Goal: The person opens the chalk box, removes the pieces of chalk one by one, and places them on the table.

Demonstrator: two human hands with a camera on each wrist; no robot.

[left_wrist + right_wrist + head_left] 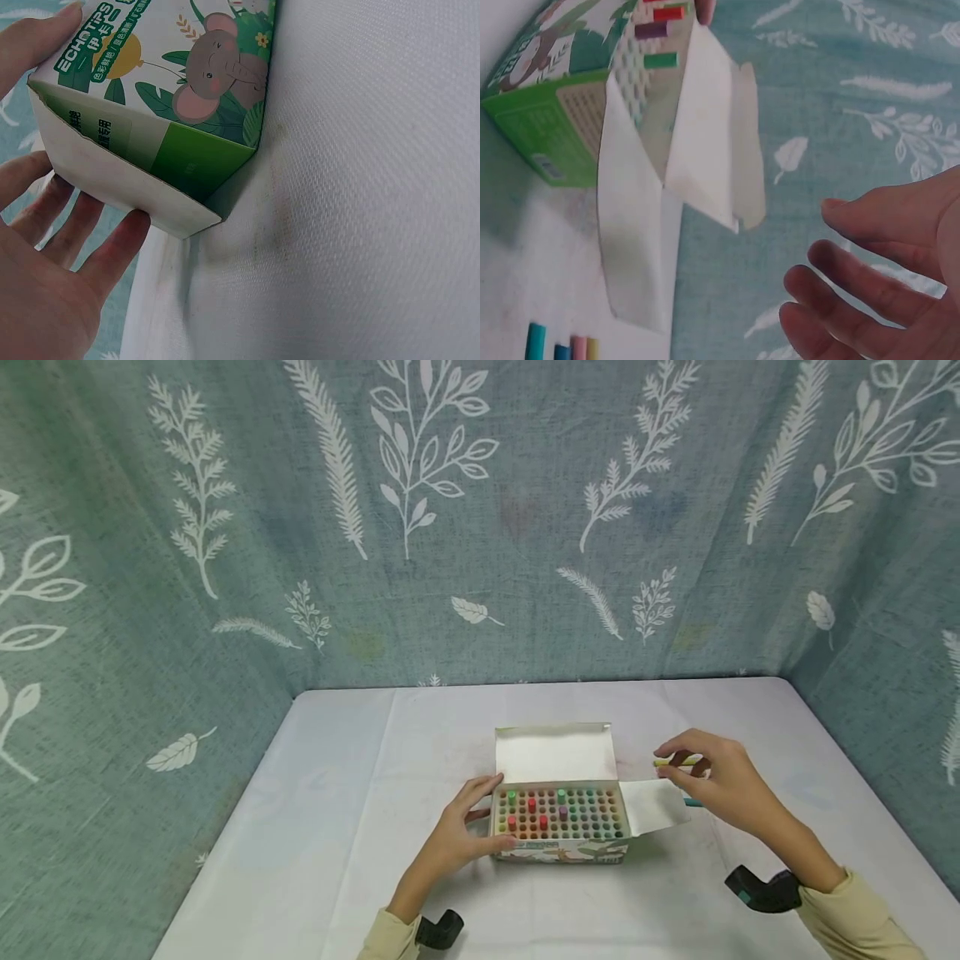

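Observation:
A cardboard chalk box [561,853], printed with animals and leaves, stands with its lid [555,755] folded back. Several coloured chalk sticks [543,822] stick up from its grid of holes. My left hand [457,835] grips the box's left end, its thumb on the printed front and its fingers behind the white side flap [127,180]. To the right of the box, my right hand [723,781] hovers with fingers bent and apart, holding nothing in the right wrist view. A yellow chalk stick [662,763] shows beside its fingertips, and a teal chalk stick [693,802] lies below the hand.
The right side flap [654,806] spreads outward over the white tablecloth [390,760]. Loose blue [562,352] and pink chalk sticks [578,348] lie among those on the table. A leaf-patterned curtain [517,568] closes in the back and sides.

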